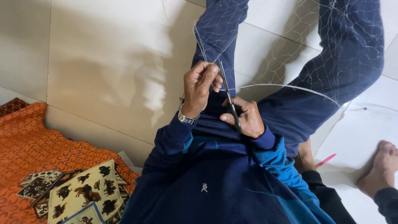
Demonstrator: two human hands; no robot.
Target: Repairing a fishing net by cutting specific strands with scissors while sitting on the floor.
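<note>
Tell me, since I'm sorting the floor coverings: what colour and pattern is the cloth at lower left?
Orange cloth with small dark curly ring marks, clearest in the head view.

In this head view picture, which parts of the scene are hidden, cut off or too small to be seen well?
1. Scissors: handles hidden inside the right hand.
2. Fishing net: the strand pinched by the left hand is too thin to follow; the top edge cuts the net off.
3. Pink stick: lower end hidden behind the knee.
4. Bare foot: its owner is cut off by the right edge.
</note>
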